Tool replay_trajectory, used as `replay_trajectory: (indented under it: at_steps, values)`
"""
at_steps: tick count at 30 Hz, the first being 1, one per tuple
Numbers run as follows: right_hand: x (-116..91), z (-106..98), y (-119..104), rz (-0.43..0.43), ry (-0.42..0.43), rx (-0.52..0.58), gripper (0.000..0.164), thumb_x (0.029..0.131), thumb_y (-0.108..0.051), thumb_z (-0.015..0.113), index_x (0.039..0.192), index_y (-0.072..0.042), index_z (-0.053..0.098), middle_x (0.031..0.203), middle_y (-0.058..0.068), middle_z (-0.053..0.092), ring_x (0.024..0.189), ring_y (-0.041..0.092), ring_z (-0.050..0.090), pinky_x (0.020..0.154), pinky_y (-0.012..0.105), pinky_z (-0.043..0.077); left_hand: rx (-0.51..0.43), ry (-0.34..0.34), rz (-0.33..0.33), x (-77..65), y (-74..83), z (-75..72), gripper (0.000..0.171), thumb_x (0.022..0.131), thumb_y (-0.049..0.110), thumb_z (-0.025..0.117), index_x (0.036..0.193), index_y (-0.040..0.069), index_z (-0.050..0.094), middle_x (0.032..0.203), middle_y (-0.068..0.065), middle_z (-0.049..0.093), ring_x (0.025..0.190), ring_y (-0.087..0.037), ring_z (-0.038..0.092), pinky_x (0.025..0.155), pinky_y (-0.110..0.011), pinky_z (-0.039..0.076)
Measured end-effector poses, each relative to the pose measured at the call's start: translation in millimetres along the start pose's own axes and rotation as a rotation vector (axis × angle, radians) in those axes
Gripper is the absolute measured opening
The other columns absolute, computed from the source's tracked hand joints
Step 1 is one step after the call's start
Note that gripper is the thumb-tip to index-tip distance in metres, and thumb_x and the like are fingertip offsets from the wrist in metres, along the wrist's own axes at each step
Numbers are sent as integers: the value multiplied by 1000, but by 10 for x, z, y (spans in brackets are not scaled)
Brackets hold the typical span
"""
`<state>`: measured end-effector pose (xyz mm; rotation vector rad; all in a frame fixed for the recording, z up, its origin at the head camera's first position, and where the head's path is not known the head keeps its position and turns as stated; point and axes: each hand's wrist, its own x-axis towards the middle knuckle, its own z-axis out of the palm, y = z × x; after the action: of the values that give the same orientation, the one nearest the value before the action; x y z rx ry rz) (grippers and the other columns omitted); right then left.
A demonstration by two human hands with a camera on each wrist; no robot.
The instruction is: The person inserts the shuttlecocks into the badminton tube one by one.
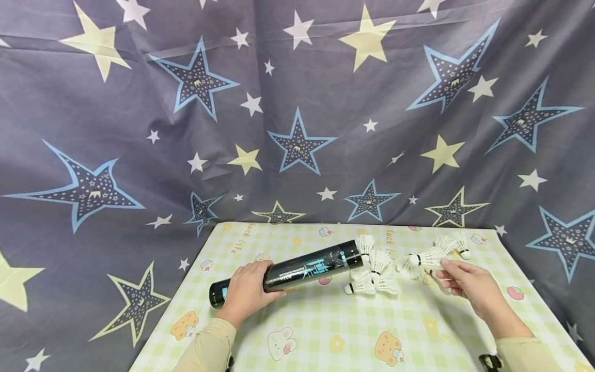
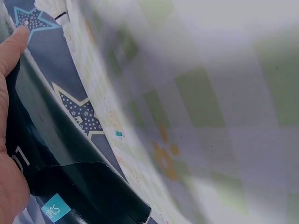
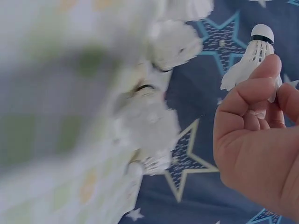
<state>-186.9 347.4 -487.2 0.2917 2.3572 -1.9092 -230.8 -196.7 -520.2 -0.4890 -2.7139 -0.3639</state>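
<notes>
My left hand point(image 1: 248, 289) grips a black shuttlecock tube point(image 1: 311, 266), its fingers wrapped over the barrel. The tube is tilted, its right end higher than its left. In the left wrist view, the thumb and part of the palm lie along the dark tube point(image 2: 60, 140). By its feather skirt, my right hand point(image 1: 471, 289) pinches a white shuttlecock point(image 1: 432, 257), whose black-banded cork points left toward the tube. The right wrist view shows this shuttlecock point(image 3: 252, 60) between thumb and fingers, cork outward. Whether the tube holds anything is hidden.
Several loose shuttlecocks point(image 1: 380, 263) cluster beside the tube's right end. More shuttlecocks point(image 1: 462, 245) lie behind the right hand. The table wears a green-checked cloth point(image 1: 344, 320), and a dark star-printed curtain point(image 1: 325, 170) hangs behind it.
</notes>
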Motion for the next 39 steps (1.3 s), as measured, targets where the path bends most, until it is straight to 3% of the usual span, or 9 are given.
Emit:
replay_trajectory:
  at_steps: [3, 8, 12, 19, 29, 39]
  values:
    - [10, 92, -144, -30, -16, 29, 15, 110, -40, 60, 112, -30, 72, 88, -18, 77, 77, 3, 71, 69, 24, 57, -8, 4, 4, 2, 13, 7, 85, 68, 63, 96, 133, 18, 67, 125, -4, 77, 117, -27, 73, 101, -49, 56]
    - [12, 307, -323, -56, -39, 37, 31, 110, -37, 61, 129, -14, 69, 88, -17, 77, 75, 3, 71, 67, 23, 55, -14, -1, 10, 5, 39, 19, 83, 68, 62, 96, 133, 19, 67, 124, -3, 77, 117, -27, 73, 102, -50, 56]
    - [28, 470, -412, -74, -66, 41, 37, 110, -36, 61, 130, -7, 70, 87, -16, 77, 75, 4, 71, 67, 24, 56, -16, 3, 18, 11, 58, 27, 83, 68, 61, 97, 133, 19, 67, 124, -2, 77, 114, -25, 73, 101, -49, 56]
    - [70, 723, -471, -81, -118, 68, 25, 109, -32, 64, 117, -11, 76, 84, -12, 77, 72, 4, 71, 65, 22, 56, -20, -5, 24, 20, 101, 23, 82, 69, 61, 96, 133, 19, 67, 124, -2, 76, 114, -24, 72, 101, -49, 56]
    - [102, 1016, -457, -93, -195, 77, 31, 109, -29, 65, 123, -2, 73, 85, -9, 77, 70, 6, 70, 65, 23, 54, -15, -10, 32, 45, 143, 41, 83, 69, 62, 96, 134, 19, 66, 125, -2, 76, 116, -23, 72, 102, -48, 55]
    - [71, 1137, -432, -100, -312, 57, 33, 109, -29, 63, 122, 0, 72, 82, -7, 70, 66, 5, 61, 62, 21, 50, 12, -4, 49, 58, 181, 47, 84, 69, 65, 94, 134, 20, 66, 124, -2, 77, 114, -24, 72, 102, -48, 56]
